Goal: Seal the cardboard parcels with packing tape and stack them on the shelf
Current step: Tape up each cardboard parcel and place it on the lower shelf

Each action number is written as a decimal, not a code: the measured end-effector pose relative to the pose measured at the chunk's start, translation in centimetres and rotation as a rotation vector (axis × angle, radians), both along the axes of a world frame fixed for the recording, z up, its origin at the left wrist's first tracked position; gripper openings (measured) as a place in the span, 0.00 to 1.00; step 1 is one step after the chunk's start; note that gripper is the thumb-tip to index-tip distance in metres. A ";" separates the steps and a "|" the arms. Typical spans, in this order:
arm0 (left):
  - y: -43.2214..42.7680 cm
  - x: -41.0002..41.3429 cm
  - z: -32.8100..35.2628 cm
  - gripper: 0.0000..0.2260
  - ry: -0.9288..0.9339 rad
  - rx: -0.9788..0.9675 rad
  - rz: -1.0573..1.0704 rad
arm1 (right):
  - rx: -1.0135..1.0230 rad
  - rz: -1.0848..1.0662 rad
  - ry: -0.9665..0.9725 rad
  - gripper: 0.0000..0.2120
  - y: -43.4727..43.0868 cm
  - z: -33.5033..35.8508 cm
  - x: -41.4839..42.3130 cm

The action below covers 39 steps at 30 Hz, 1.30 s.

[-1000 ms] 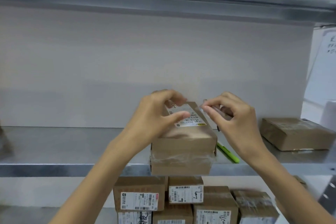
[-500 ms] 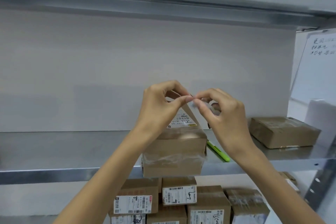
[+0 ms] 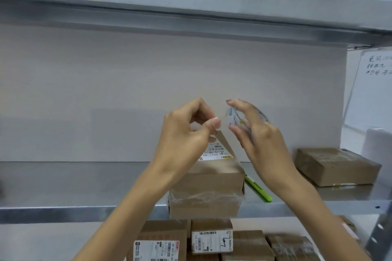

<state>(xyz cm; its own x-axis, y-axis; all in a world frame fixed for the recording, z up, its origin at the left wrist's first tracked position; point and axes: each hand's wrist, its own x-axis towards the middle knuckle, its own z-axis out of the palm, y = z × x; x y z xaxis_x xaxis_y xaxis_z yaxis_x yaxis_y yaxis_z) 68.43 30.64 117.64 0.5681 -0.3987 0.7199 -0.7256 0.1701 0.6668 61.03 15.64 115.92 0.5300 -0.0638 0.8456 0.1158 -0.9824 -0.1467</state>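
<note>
Head view: hands, touching a moment ago, now apart, centre frame. Left hand [image 3: 186, 133] pinches tape end [image 3: 220, 122], right hand [image 3: 256, 133] grips tape roll [image 3: 233, 119], above parcel [image 3: 207, 188] at shelf [image 3: 84, 211] front. Strip likely being drawn for sealing.

Bright, even, diffuse light, strongest at the right edge; shadows are faint. A pale sheen runs along the shelf's [image 3: 84, 186] front edge. Motion blur smears the right hand [image 3: 254, 131] and tape roll [image 3: 233, 118]; the left hand [image 3: 184, 135] is sharper. Wide-angle distortion bows the upper shelf [image 3: 191, 6].
</note>
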 end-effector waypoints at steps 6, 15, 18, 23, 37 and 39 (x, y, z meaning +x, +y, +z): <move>1.4 1.9 1.1 0.10 0.629 0.081 -0.167 | -0.323 -0.067 -0.157 0.14 0.8 -1.2 1.2; 2.5 2.7 1.0 0.07 0.651 0.271 -0.090 | -0.485 -0.071 -0.232 0.15 1.9 -1.3 2.1; 2.9 2.7 1.3 0.08 0.623 0.327 -0.059 | -0.472 -0.055 -0.249 0.11 2.2 -1.5 2.5; 2.9 3.0 0.9 0.11 0.522 0.444 0.052 | -0.373 -0.014 -0.289 0.07 2.6 -1.2 2.9; 2.6 2.9 0.3 0.04 -0.014 0.093 0.029 | 0.252 0.228 -0.098 0.07 3.0 0.1 1.4; 2.5 3.3 0.2 0.04 0.160 0.077 -0.050 | 0.457 0.383 -0.035 0.05 3.1 0.5 1.0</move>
<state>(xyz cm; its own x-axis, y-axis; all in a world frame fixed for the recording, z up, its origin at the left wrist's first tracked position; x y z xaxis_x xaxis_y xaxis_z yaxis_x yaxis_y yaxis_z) 71.75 33.11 117.84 0.6510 -0.4793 0.5886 -0.6015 0.1472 0.7852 62.00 18.71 116.38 0.5591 -0.2352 0.7950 0.4622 -0.7077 -0.5344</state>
